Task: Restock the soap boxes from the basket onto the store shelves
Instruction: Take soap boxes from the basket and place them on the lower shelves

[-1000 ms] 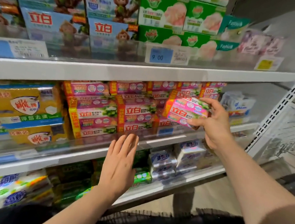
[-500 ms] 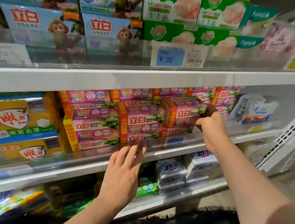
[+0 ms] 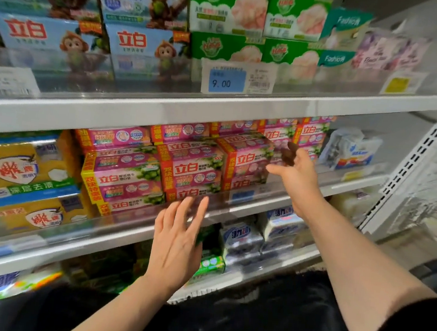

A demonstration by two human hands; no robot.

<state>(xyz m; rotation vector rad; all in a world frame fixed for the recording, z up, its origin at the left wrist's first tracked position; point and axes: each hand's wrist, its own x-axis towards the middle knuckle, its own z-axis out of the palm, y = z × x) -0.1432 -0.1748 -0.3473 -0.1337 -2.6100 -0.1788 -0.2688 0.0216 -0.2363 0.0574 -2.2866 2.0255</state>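
Right hand [image 3: 296, 174] hangs loose-fingered, grasping nothing, just beside the pink Liby soap box [image 3: 244, 158] sitting atop its stack on the middle shelf [image 3: 351, 184], at about one o'clock from the left hand [image 3: 177, 245]. That left hand spreads flat, fingers straight, fingertips near the shelf lip, holding nothing. The box looks a stiff carton, probably weighty for its size, with a glossy wrap that could slide, so pinch it across the short ends. Its long axis runs left to right along the shelf, printed face towards the aisle. No basket in sight.
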